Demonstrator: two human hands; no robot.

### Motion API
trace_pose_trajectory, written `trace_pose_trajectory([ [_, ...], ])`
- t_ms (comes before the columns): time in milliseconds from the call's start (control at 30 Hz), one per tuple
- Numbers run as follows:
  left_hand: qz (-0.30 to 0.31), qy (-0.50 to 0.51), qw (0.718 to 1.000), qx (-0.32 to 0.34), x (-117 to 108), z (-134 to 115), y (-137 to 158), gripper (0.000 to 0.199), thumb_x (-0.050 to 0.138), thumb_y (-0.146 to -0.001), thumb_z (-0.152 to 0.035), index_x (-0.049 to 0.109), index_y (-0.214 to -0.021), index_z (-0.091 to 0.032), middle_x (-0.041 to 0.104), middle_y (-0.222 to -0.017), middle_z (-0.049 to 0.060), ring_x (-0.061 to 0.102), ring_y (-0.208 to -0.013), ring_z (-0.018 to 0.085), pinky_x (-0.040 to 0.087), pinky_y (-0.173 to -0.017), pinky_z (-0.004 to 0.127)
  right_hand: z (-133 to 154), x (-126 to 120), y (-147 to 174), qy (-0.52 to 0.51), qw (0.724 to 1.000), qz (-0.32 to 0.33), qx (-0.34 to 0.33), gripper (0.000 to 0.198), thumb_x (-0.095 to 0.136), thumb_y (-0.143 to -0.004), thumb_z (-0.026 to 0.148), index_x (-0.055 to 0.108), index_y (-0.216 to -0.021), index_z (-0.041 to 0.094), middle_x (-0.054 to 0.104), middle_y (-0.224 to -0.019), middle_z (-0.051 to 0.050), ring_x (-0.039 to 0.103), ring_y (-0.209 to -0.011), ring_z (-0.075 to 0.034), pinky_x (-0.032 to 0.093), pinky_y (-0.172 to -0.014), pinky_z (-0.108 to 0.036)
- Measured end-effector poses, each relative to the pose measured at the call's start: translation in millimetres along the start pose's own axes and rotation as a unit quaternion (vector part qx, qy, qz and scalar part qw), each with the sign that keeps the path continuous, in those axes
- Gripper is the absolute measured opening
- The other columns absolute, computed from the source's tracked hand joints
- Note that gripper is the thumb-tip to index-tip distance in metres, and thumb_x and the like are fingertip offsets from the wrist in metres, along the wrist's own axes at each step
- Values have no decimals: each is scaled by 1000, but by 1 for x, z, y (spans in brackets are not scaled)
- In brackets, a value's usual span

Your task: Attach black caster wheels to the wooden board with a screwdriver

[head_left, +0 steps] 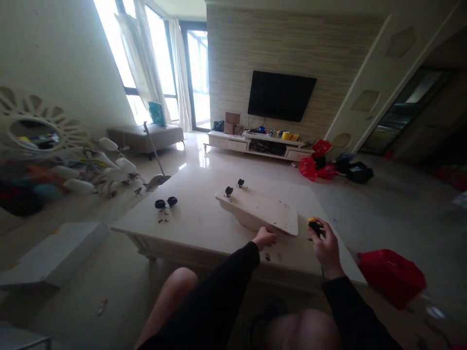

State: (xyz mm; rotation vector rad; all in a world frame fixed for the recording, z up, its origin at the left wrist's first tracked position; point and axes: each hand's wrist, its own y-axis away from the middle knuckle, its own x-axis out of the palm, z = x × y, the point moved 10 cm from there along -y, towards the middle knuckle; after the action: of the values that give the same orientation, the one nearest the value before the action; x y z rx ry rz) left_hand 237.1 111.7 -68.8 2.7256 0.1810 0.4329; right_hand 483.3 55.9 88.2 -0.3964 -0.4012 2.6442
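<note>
My left hand [265, 238] is at the near edge of a white panelled unit [266, 210], its fingers curled together; whatever they pinch is too small to make out. In my right hand [326, 247], raised over the right side of the white table [197, 228], is a black-and-yellow tool handle [314, 225]. Two black casters, one caster [228, 191] and another caster [241, 183], stand on the unit's far left end. Screw holes show at its right end. Small hardware pieces [268, 256] lie on the table close to my left hand.
Two loose black casters [166, 203] and several small screws [163, 221] lie on the table's left part. A red bag [392, 277] sits on the floor at right. Beyond the table stands a low TV cabinet [228, 143]. A white box [54, 253] is on the left floor.
</note>
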Motion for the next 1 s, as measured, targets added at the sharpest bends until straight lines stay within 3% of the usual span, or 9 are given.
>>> trace_pose_trajectory([
  [100,-68,-14,997,-40,-86,-32,-23,37,69,-103,-39,66,-136,-21,66,-137,12,69,-117,25,62,-98,44,-22,8,2,83,993,77,19,64,73,-78,61,68,-127,21,72,-118,-11,70,-84,-23,58,-63,-35],
  [233,-182,-5,983,-2,-211,-93,-49,35,63,-107,-35,61,-136,-16,65,-134,14,69,-114,23,62,-93,39,-57,44,18,111,980,163,30,53,72,-74,51,73,-117,20,73,-95,-5,66,-68,-19,59,-71,-40],
  [333,-205,2,978,32,-262,-121,-68,24,62,-106,-31,58,-128,-20,66,-124,13,69,-111,19,61,-89,29,-76,69,31,129,972,196,27,53,73,-73,46,73,-121,22,74,-100,-6,71,-87,-23,60,-85,-43],
  [400,-196,4,980,41,-271,-127,-82,22,65,-104,-35,58,-120,-21,66,-122,14,69,-112,19,61,-88,28,-88,79,36,140,965,221,33,52,71,-75,46,72,-122,23,76,-111,-8,72,-95,-24,60,-84,-42],
  [500,-164,5,986,40,-259,-123,-106,23,66,-103,-40,59,-111,-20,68,-124,15,68,-118,22,62,-89,30,-100,82,35,163,954,248,41,49,69,-77,48,71,-120,25,75,-125,-9,73,-99,-25,61,-79,-40],
  [633,-144,16,989,32,-233,-112,-132,15,62,-104,-34,60,-106,-19,69,-122,14,70,-115,22,63,-93,33,-103,78,28,198,943,263,39,41,66,-81,49,70,-114,25,77,-110,-7,72,-89,-24,61,-87,-44],
  [733,-154,23,987,30,-228,-108,-138,10,61,-101,-27,61,-105,-18,69,-118,13,70,-112,23,62,-95,34,-99,78,22,214,940,264,24,40,66,-79,49,70,-111,25,77,-109,-7,72,-99,-28,55,-102,-51],
  [867,-143,36,989,33,-237,-102,-121,6,64,-97,-22,62,-100,-17,68,-110,12,70,-103,21,63,-92,34,-100,84,9,227,943,244,17,37,66,-76,45,69,-106,25,74,-111,-8,69,-107,-29,50,-108,-51],
  [1000,-132,54,989,33,-251,-87,-75,11,69,-92,-20,61,-100,-18,68,-104,10,69,-96,19,65,-89,34,-94,93,-12,232,950,205,28,27,67,-68,36,65,-93,24,69,-100,-5,65,-101,-26,49,-108,-48],
])
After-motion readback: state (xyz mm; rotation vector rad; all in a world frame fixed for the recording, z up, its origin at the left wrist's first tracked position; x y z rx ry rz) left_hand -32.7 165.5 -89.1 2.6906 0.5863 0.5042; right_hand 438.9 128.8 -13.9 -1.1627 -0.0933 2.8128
